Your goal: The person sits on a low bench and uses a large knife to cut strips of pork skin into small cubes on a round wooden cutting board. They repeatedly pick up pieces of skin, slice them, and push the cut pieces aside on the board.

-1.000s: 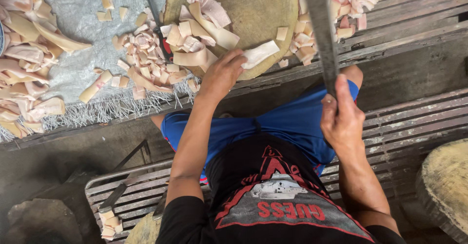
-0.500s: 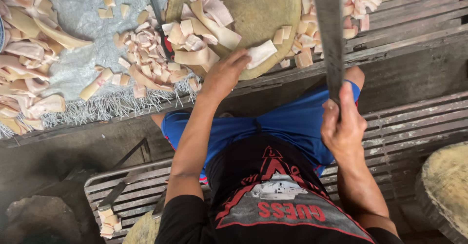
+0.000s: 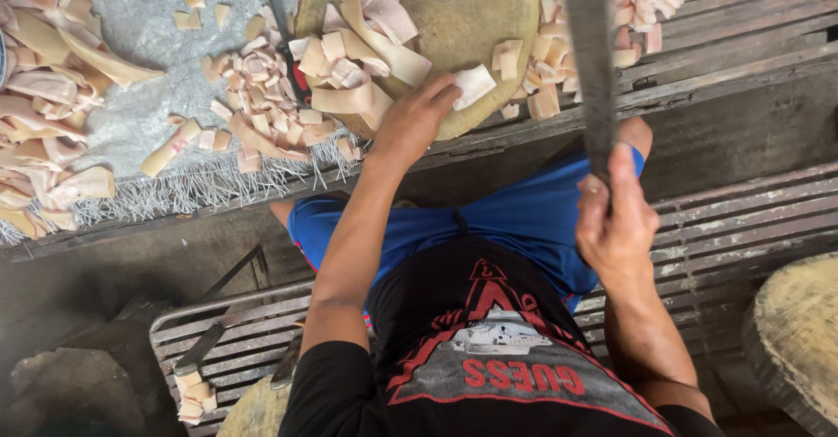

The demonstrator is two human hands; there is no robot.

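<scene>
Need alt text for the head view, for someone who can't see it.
Seen from above, a seated person's left hand rests on pale meat strips on a round wooden chopping block, while the right hand holds a long cleaver raised. More cut pieces lie on a grey mat.

light: soft, even daylight | shadows: dark lower left | glare: none | blur: slight on raised blade (image 3: 588, 61)

Pale pink-cream strips (image 3: 349, 101). Tan round block (image 3: 476, 9). Grey cloth (image 3: 148, 18), white fringe. Blue shorts (image 3: 524, 219). Black shirt (image 3: 471, 350), red-grey print. Dark grey blade (image 3: 589, 61).
</scene>
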